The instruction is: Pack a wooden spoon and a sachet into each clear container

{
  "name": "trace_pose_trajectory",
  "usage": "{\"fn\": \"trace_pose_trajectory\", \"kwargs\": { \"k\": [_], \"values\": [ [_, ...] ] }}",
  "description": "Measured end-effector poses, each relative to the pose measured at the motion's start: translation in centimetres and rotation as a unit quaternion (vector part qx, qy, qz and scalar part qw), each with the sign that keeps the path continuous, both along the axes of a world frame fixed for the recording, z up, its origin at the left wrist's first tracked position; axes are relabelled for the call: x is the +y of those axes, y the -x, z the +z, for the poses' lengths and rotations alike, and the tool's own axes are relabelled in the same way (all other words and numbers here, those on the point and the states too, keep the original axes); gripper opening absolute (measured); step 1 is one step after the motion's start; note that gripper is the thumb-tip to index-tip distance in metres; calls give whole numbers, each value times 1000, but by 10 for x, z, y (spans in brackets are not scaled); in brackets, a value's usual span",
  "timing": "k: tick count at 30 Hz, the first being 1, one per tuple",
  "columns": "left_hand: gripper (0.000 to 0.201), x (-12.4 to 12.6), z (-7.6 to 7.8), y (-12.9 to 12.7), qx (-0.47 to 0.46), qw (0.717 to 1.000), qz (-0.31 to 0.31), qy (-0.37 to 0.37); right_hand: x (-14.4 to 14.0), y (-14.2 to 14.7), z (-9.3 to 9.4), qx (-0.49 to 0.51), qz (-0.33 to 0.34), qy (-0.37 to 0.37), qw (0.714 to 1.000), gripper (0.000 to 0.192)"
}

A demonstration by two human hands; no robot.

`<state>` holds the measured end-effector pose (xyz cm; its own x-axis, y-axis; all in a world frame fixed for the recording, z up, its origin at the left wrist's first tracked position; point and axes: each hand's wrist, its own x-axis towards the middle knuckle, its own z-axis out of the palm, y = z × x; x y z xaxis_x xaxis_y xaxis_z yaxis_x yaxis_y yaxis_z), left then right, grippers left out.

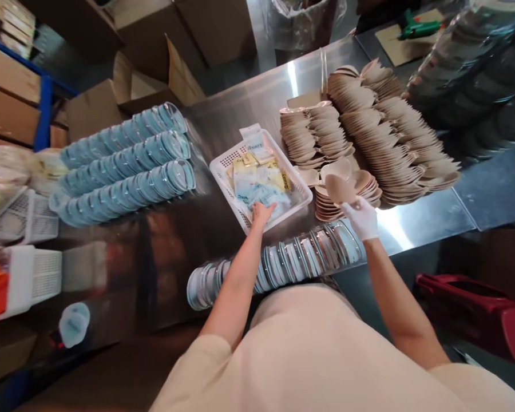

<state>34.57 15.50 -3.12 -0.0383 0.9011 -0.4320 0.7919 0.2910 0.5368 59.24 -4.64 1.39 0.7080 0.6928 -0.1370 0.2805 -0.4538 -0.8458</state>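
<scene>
In the head view, the right grip (363,218), in a white glove, was closed on the near end of a brown scoop-shaped piece (338,187), holding it just above a low pile of similar pieces (326,210) on the metal worktop (244,103). The piece looked thin, light and fairly stiff, like card or moulded pulp; it would probably crease if squeezed across its broad face, so the narrow end or an edge seemed the better place to take hold.

The left grip (262,213) lay over blue-and-white sachets (268,197) inside the white plastic basket (301,194), beside yellow sachets (286,181); whether its fingers had pinched one could not be told. The sachets seemed light, soft and likely slippery, best picked up by a corner or sealed edge. A clear-wrapped row of rounded items (300,254) lay near the worktop's front edge.
</scene>
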Motion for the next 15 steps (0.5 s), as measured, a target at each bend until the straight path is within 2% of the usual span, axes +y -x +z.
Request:
{"fn": "trace_pose_trajectory", "kwargs": {
  "k": [2, 4, 7, 8, 10, 12, 13, 15],
  "values": [
    [71, 15, -9, -7, 23, 999, 13, 26, -36, 32, 6, 97, 4, -29, 995, 39],
    [54, 18, -12, -7, 28, 999, 14, 30, -67, 65, 5, 159, 6, -52, 986, 45],
    [24, 5, -8, 5, 19, 1000, 0, 6, -103, 102, -4, 200, 23, -95, 975, 44],
    [22, -3, -6, 9, -12, 1000, -2, -4, -113, 110, -8, 207, 30, -109, 972, 40],
    [31, -24, -3, 14, -138, 990, -20, 17, -127, 120, -14, 215, 42, -125, 968, 35],
    [39, -50, -3, 11, -286, 951, -82, 88, -135, 124, -18, 222, 47, -134, 965, 39],
    [40, -63, -5, 6, -329, 927, -129, 123, -137, 124, -20, 227, 46, -137, 963, 46],
    [35, -86, -10, -6, -335, 902, -236, 138, -136, 123, -23, 233, 25, -144, 962, 67]
  ]
}}
